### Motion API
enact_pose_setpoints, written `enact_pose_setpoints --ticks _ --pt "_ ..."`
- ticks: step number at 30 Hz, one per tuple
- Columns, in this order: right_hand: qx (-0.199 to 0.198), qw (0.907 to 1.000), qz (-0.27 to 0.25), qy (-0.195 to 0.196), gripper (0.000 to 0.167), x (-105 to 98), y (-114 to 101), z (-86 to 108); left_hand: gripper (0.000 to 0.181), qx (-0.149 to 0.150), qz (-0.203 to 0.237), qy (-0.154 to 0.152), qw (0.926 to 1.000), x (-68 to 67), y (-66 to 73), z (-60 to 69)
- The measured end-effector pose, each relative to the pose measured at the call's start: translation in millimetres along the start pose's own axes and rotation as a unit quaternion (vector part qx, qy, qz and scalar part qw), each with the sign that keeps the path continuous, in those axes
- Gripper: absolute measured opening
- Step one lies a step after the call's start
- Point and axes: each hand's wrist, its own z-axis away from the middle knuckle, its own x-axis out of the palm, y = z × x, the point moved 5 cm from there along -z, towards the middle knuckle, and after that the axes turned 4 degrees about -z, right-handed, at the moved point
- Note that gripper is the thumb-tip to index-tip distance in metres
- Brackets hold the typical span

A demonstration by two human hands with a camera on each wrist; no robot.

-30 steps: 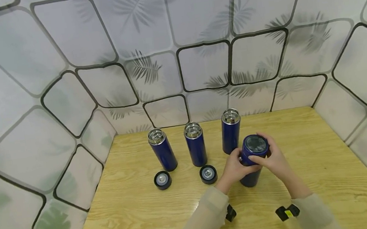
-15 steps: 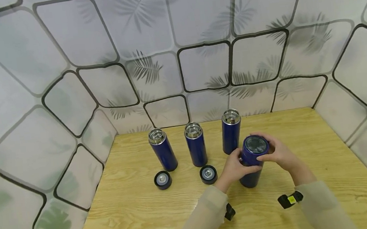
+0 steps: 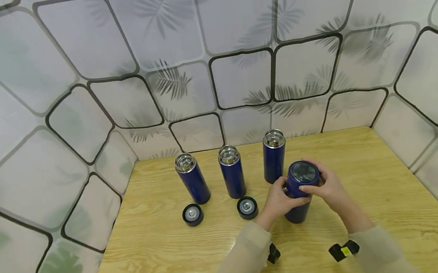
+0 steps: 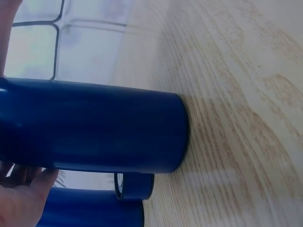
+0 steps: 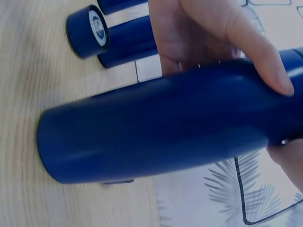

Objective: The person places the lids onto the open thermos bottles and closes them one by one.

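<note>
A dark blue thermos flask (image 3: 298, 214) stands on the table with its lid (image 3: 304, 173) on. My left hand (image 3: 282, 199) wraps around the upper body of the flask, its thumb across the front. Higher up, my right hand (image 3: 328, 188) grips the lid, thumb in front and fingers round the far right side. Up close, the left wrist view has the flask's lower body (image 4: 104, 127) with its base on the wood. In the right wrist view the left hand (image 5: 213, 38) holds the flask (image 5: 156, 127). The right hand's fingers are mostly out of that view.
Three lidless blue flasks stand behind: left (image 3: 193, 181), middle (image 3: 233, 175) and right (image 3: 274, 157). Upturned lids lie before the left one (image 3: 193, 215) and the middle one (image 3: 247, 208). Patterned cloth walls (image 3: 243, 80) enclose the wooden table (image 3: 163, 258) at back and sides.
Half a second ago my right thumb had shifted right along the lid with the wrist swung outward; now both are back further left. The left hand and the flask have stayed in place.
</note>
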Motion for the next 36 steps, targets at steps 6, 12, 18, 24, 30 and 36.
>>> enact_pose_setpoints --ticks 6,12,18,24,30,36 --pt "0.006 0.9971 0.051 0.056 0.067 7 -2 4.6 0.047 -0.004 -0.008 0.008 0.9999 -1.9 1.4 2.3" --pt "0.029 0.9886 0.093 0.115 0.071 13 0 6.9 0.047 0.014 -0.017 0.022 0.9995 -4.3 4.0 3.4" --pt "0.036 0.9783 0.121 0.165 0.072 19 -1 9.6 0.047 0.027 -0.027 0.031 0.9988 -6.0 4.9 3.9" --pt "0.022 0.9723 0.120 0.199 0.071 24 0 10.6 0.047 0.038 -0.037 0.039 0.9978 -6.8 3.8 3.4" --pt "0.029 0.9739 0.114 0.194 0.073 21 2 11.3 0.048 0.037 -0.037 0.028 0.9982 -5.0 3.0 3.0" --pt "-0.019 0.9959 0.042 0.078 0.068 10 2 5.8 0.051 0.023 -0.015 0.001 0.9996 -0.6 0.6 2.4"
